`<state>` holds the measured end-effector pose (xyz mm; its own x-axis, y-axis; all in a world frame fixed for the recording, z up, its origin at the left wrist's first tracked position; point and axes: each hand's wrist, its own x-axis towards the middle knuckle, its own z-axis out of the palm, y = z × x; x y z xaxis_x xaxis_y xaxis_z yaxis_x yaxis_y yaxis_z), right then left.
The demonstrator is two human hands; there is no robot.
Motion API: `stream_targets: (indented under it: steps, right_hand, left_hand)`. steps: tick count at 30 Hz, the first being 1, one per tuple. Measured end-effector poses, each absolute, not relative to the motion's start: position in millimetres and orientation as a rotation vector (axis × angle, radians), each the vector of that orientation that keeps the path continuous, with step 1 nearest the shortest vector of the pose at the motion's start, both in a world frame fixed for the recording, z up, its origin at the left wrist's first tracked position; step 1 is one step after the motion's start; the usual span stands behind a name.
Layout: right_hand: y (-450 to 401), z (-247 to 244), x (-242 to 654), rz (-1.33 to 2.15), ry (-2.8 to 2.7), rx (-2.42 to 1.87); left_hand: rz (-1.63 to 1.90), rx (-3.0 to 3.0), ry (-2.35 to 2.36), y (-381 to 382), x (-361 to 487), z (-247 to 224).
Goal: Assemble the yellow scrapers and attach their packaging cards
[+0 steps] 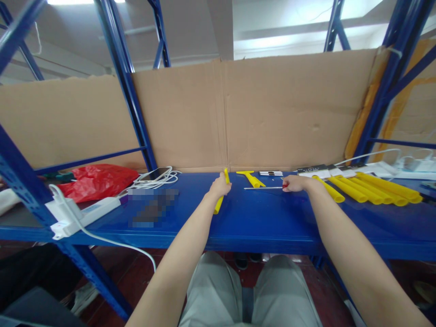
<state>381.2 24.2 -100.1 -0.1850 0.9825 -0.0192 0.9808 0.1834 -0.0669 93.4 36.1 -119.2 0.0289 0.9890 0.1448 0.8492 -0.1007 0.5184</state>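
My left hand (pixel 220 185) is closed around a yellow piece (pixel 218 205), whose ends stick out above and below the fingers. To its right, my right hand (pixel 293 184) grips the red handle of a screwdriver (pixel 264 188), its long metal shaft pointing left, low over the blue shelf. Just behind the shaft lies another yellow piece (pixel 252 180) with a wide flat head. Several yellow tubes (pixel 374 190) lie in a row to the right of my right hand.
White power strip (pixel 90 215) and its cable are at the left, near a red plastic bag (pixel 98 181) and coiled white cable (pixel 153 180). Black-and-white packages (pixel 313 171) lie at the back right. Cardboard (pixel 289 109) stands behind the blue shelf (pixel 259 222), between blue posts.
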Motion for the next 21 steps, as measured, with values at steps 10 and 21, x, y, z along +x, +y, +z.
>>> stream_targets:
  steps: [10,21]
  right_hand:
    - [18.8,-97.4,381.9,0.120,-2.384,-2.203]
    - [15.5,-96.7,377.7,0.138,-2.324,-2.246]
  left_hand:
    - [0.863,1.661,1.612,24.4,104.2,-115.6]
    - [0.801,1.916,1.585,28.7,103.7,-123.6]
